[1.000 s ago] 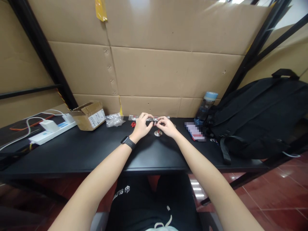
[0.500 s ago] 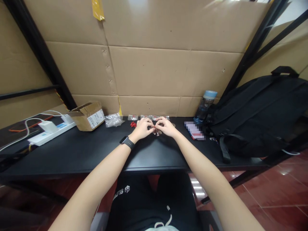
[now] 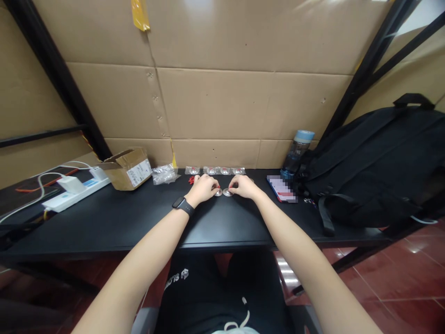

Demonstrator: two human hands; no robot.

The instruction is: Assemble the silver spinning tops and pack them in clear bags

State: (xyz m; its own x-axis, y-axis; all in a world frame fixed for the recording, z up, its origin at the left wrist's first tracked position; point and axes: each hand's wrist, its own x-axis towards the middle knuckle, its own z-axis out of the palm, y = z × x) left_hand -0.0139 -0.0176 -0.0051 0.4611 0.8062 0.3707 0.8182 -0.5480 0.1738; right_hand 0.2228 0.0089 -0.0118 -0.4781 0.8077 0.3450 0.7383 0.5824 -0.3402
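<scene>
My left hand (image 3: 206,188) is closed in a pinch at a small round silver disc (image 3: 219,193). A speck of red shows at its fingertips. On the other side, my right hand (image 3: 242,186) pinches at a second silver disc (image 3: 227,192), also with a bit of red under the fingers. Both discs are low at the black tabletop, side by side and a little apart. Just beyond my left hand lies a small pile of red pieces (image 3: 191,180), partly hidden by the hand. Several clear packets (image 3: 211,170) with round silver and red things inside form a row behind both hands.
Crumpled clear plastic bags (image 3: 164,174) and an open cardboard box (image 3: 129,169) stand at the left, near a white power strip (image 3: 74,195). To the right are a phone (image 3: 281,188), a water bottle (image 3: 295,153) and a black backpack (image 3: 375,162). Cardboard (image 3: 215,102) walls the back.
My hands were together, fingertips meeting over the shiny discs. Now they are slightly apart, each at its own disc, and the packets behind show more fully.
</scene>
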